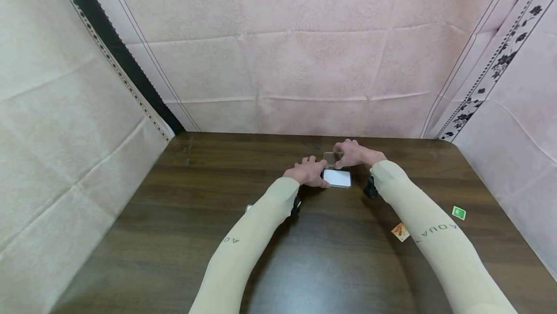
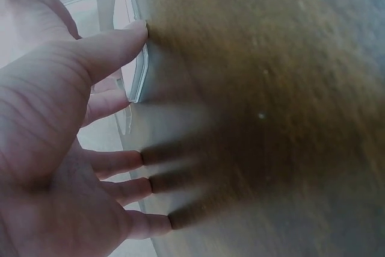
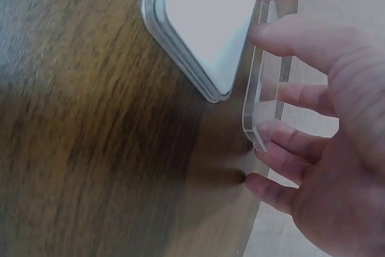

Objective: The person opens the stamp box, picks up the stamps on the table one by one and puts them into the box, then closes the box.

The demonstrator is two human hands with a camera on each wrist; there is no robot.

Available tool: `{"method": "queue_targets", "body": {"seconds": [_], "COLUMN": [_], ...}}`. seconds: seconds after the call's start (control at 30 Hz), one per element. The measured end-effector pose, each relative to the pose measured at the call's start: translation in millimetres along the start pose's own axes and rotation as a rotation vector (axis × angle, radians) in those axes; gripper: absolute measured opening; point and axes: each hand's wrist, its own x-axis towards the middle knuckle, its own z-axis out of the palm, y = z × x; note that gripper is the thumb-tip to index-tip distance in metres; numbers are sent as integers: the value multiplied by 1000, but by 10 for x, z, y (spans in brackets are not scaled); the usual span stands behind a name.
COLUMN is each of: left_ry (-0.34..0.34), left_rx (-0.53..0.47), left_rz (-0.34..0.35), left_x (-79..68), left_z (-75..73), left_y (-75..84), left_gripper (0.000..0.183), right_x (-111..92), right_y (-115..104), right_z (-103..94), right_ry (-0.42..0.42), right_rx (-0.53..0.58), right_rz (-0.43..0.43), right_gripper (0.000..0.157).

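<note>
A small clear plastic case (image 1: 337, 178) lies on the wooden table near its far edge, with a flat white rectangle filling it. My left hand (image 1: 307, 172) holds its left end between thumb and index finger, the thumb on the near side. The other left fingertips (image 2: 150, 185) are spread on the tabletop. Behind the case, a transparent lid (image 3: 255, 97) stands tilted up along the far side. My right hand (image 1: 351, 153) pinches this lid, the thumb on the side facing the case and the fingers behind it.
A green card (image 1: 459, 213) lies on the right of the table (image 1: 322, 265). Closer in, an orange and cream card (image 1: 400, 232) is partly covered by the right sleeve. A small pale thing (image 1: 248, 207) peeks out beside the left sleeve. Pale cloth (image 1: 304, 63) hangs behind the table.
</note>
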Motion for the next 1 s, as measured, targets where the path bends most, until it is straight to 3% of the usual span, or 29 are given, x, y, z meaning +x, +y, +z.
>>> {"method": "queue_targets", "body": {"seconds": [1.0], "left_ry": [-10], "left_rx": [9], "left_rz": [-7], "left_x": [0], "left_z": [9], "left_y": [-7], "left_gripper": [63], "right_x": [-35], "right_y": [-10], "right_z": [-19], "right_ry": [-16], "right_rx": [2], "right_rz": [9], "right_gripper": [59]}}
